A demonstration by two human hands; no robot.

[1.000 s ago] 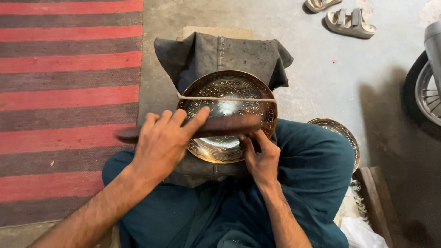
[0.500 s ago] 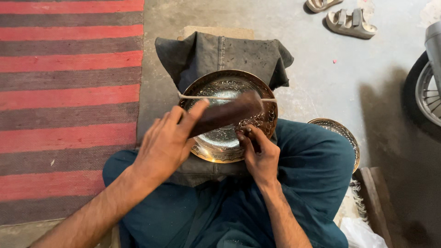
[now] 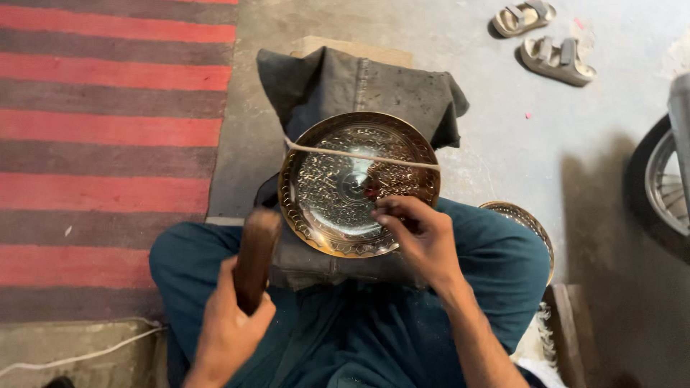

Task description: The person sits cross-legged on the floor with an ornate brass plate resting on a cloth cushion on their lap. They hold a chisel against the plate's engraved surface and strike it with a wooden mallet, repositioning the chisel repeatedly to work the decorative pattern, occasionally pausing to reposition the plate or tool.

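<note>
A round engraved brass plate [image 3: 338, 179] rests tilted on a dark grey cloth-covered block [image 3: 359, 86] in front of my crossed legs in teal trousers. A pale cord runs across the plate's upper half. My left hand [image 3: 230, 327] grips a brown wooden mallet [image 3: 255, 251], raised beside the plate's left rim. My right hand [image 3: 420, 237] pinches a small dark tool, mostly hidden by the fingers, against the plate's lower right part.
A red and dark striped rug [image 3: 108, 144] lies at left. Two sandals [image 3: 546, 39] sit at the far right on the concrete floor. A second brass plate [image 3: 528, 223] pokes out by my right knee. A wheel [image 3: 661, 179] stands at the right edge.
My left hand has drawn the mallet back from over the plate toward the lower left. My right hand stays on the plate with its tool.
</note>
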